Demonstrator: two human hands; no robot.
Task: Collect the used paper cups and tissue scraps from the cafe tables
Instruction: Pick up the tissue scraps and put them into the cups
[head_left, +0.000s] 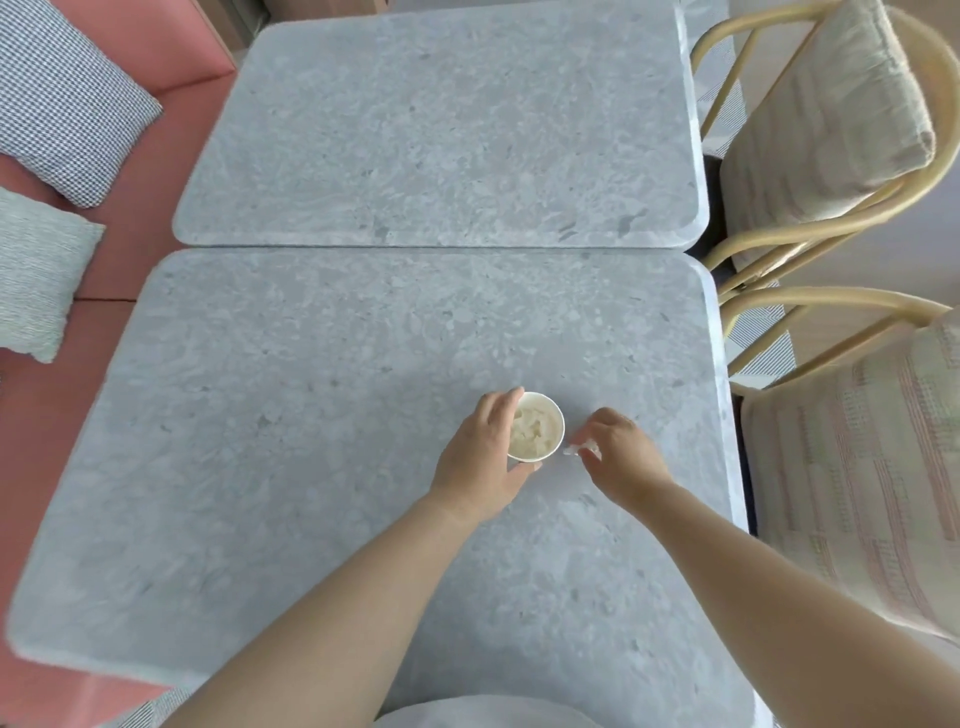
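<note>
A white paper cup (537, 428) stands upright on the near grey stone table (311, 467), right of its middle. Crumpled tissue scraps fill its inside. My left hand (483, 457) grips the cup from the left, fingers curled round its far rim and thumb at its near side. Just right of the cup, my right hand (621, 454) pinches a small white tissue scrap (579, 449) at the tabletop. The scrap is mostly hidden by my fingers.
A second grey table (441, 130) butts against the far edge of the near one. A pink bench (135, 218) with two cushions runs along the left. Two rattan chairs (831, 156) with striped cushions stand on the right.
</note>
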